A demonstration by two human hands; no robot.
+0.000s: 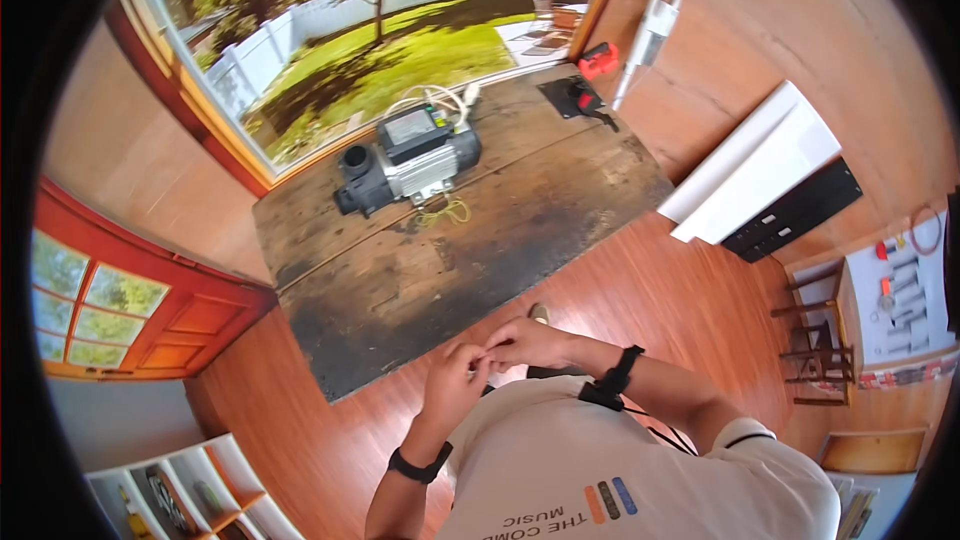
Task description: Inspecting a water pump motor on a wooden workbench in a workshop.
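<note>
Red wood is set with glass panes in the door [205, 315] at the far left. Below it, a white shelf unit [243, 470] is divided into compartments, and a yellow bottle [132, 512] is kept in 1 of them. Farther right, a lawn is seen through a large window, by which a dark, stained wooden surface [490, 260] is placed. On the left half of this surface, toward the window, a grey and black motor pump [425, 170] is set; a pale cable [440, 92] is looped above it, and yellow-green wire [455, 210] is laid at its base.

Just in front of the near edge, well apart from the pump, the left hand [458, 380] is raised before the torso. Its grip is narrow, with the fingers bent in and brought to the fingertips of the right hand [532, 343]. The right grip is likewise narrow, drawn to a pinch; whether anything small is held between the 2 hands cannot be made out. Black straps are worn on both wrists.

At the surface's far right corner, a red and black tool [582, 98] is placed. Beyond it, a white upright appliance [657, 28], a white panel [765, 160] and a wooden chair [812, 340] are seen.
</note>
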